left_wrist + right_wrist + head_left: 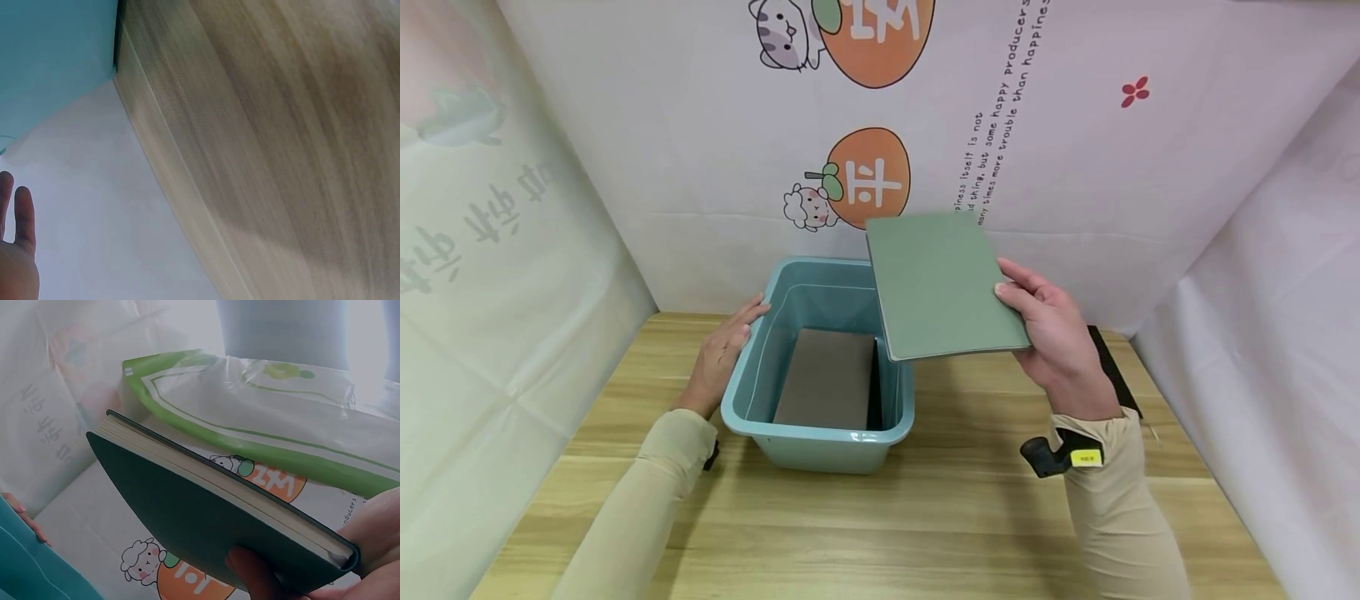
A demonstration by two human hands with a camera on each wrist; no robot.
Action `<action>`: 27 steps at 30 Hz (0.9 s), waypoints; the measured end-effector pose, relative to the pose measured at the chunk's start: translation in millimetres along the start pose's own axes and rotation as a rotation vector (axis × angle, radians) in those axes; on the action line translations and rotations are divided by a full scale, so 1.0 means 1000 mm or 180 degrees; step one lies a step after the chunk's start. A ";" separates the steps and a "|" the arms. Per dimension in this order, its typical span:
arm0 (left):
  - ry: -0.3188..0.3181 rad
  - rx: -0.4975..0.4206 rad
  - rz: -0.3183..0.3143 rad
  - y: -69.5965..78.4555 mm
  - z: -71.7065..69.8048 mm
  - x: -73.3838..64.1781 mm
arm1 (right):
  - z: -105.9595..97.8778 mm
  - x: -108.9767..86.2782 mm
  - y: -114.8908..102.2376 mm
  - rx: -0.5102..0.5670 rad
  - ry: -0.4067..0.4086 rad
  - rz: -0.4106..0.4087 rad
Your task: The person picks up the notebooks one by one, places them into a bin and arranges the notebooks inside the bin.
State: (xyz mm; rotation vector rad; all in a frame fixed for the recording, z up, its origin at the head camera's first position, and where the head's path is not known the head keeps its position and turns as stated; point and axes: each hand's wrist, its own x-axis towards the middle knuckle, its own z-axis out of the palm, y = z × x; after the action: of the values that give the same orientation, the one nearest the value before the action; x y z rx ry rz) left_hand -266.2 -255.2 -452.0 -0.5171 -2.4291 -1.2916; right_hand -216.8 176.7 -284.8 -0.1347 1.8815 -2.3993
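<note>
Book (pixel 943 287), green, tilted over the right side of the blue tub (pixel 822 455); right hand (pixel 1060 337) pinches its right edge, left hand (pixel 726 354) rests on the tub's rim. Left-wrist view: two straight fingers (pixel 24 215), gripping nothing. Right-wrist view: hard covers; probably stiff, light, surest held by the spine.

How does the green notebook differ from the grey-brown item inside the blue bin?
The green notebook is held up in the right hand; the grey-brown item lies inside the blue bin, with no hand on it. The green notebook's page edges show in the right wrist view; the grey-brown item's pages, if any, cannot be seen. Both have plain, flat faces.
</note>
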 end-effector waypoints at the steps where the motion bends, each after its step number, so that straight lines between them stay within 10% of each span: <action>1: -0.0004 -0.0001 -0.0004 0.000 0.000 0.000 | 0.002 0.001 0.000 0.0013 0.0004 -0.0001; 27: -0.0027 -0.0062 -0.0012 -0.002 0.000 -0.001 | 0.035 0.014 0.013 0.0219 0.0000 0.0081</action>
State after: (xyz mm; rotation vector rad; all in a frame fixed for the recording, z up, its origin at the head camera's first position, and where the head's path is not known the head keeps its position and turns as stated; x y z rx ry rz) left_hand -266.3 -256.8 -454.1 -0.5245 -2.4279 -1.3183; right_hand -225.9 138.3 -288.6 -0.1053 1.7870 -2.4434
